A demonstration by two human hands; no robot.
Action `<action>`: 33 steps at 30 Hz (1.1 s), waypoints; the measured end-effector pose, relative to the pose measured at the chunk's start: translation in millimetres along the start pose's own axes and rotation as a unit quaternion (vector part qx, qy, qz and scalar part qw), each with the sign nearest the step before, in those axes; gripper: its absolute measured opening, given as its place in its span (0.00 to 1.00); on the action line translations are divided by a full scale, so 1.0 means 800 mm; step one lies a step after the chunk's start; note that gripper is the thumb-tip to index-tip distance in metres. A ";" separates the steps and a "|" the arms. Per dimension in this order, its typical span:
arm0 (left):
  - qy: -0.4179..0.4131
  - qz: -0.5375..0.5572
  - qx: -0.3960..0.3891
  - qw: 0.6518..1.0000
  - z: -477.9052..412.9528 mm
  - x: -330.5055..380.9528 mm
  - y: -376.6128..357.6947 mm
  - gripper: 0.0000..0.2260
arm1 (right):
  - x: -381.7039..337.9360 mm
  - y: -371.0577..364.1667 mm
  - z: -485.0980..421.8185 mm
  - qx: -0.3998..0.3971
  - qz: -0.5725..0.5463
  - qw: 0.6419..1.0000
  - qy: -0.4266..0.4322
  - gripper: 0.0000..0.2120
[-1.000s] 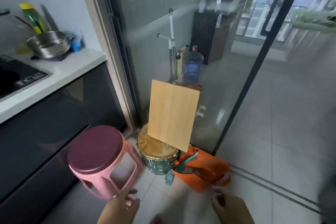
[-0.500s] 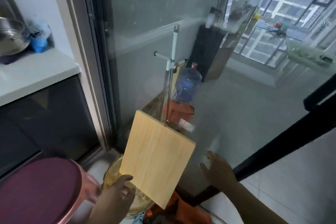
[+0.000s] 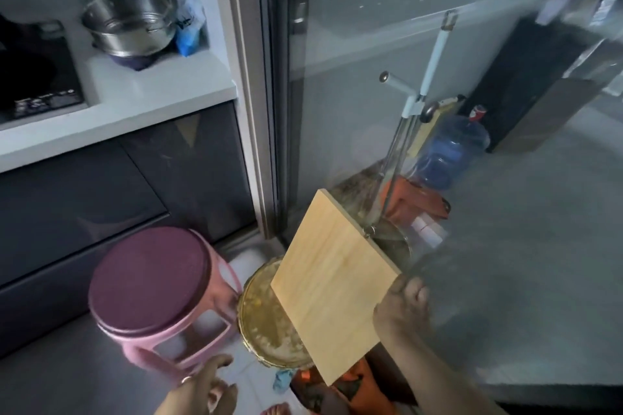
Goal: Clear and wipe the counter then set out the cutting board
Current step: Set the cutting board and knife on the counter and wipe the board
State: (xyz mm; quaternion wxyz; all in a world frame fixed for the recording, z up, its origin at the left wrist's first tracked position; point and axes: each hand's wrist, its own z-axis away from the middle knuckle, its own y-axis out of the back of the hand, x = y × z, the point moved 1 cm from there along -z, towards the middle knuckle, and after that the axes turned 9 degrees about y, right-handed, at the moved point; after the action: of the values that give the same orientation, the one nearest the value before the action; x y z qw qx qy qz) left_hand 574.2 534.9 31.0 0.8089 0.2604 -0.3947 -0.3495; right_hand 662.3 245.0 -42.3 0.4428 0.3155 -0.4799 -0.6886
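Observation:
A pale wooden cutting board [image 3: 332,293] stands tilted on a gold-lidded tin [image 3: 266,323] on the floor, leaning toward the glass door. My right hand [image 3: 403,308] has its fingers closed on the board's right edge. My left hand [image 3: 202,391] hangs low at the bottom, fingers apart, holding nothing, just in front of the pink stool [image 3: 155,293]. The white counter [image 3: 141,97] is at the upper left.
On the counter stand a steel pot [image 3: 129,25], a blue bag [image 3: 188,27] and a black cooktop [image 3: 37,77]. An orange bag [image 3: 340,391] lies under the board. Behind the glass door [image 3: 387,43] are a mop handle, a water jug and dark cabinets.
My right hand moved from the glass onto the board's right edge and gripped it. My left hand came off the board's lower left and dropped down. The view swung left, toward the counter.

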 end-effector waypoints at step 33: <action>0.267 0.362 0.247 0.858 0.148 -0.191 0.012 0.28 | -0.166 0.135 0.246 -0.152 -0.334 0.817 0.446 0.10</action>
State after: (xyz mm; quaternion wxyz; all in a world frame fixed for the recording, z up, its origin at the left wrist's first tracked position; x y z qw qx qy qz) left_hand 412.8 641.9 33.3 0.8618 0.3734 -0.3038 0.1598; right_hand 580.3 425.4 127.8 0.3935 0.6575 0.0150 -0.6423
